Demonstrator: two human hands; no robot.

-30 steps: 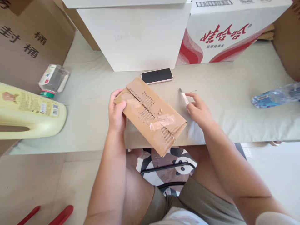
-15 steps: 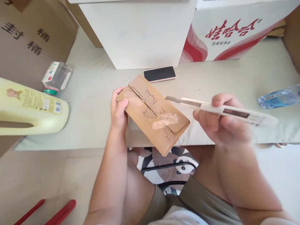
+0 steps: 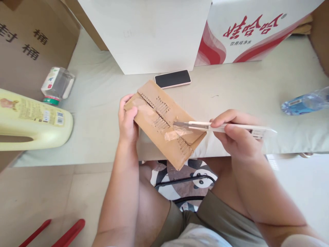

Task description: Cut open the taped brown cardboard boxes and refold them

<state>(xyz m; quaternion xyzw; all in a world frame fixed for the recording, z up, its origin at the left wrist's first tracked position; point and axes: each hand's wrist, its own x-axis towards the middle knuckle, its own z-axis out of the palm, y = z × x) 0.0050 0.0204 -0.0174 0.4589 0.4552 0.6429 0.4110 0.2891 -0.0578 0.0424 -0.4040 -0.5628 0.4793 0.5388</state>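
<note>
A small brown cardboard box (image 3: 154, 118), tilted, has torn ribbed patches, a long seam and a piece of clear tape (image 3: 177, 133) across its face. My left hand (image 3: 128, 118) grips its upper left end, thumb on top. In my right hand (image 3: 235, 132) is a white utility knife (image 3: 218, 128) with its blade out. The blade tip points left and lies at the seam just above the tape; whether it has gone into the cardboard I cannot tell. Behind the box, a phone (image 3: 172, 79) lies on the cloth-covered surface (image 3: 97, 103).
White boxes (image 3: 154, 34) stand at the back. On the left are a large yellow jug (image 3: 38, 120), a clear bottle with a green cap (image 3: 58, 84) and a big carton (image 3: 31, 61). A blue-labelled water bottle (image 3: 303, 103) lies at the right.
My right hand has moved left and turned the knife, bringing its blade from beyond the box's right edge onto the seam near the tape. My left hand still holds the box.
</note>
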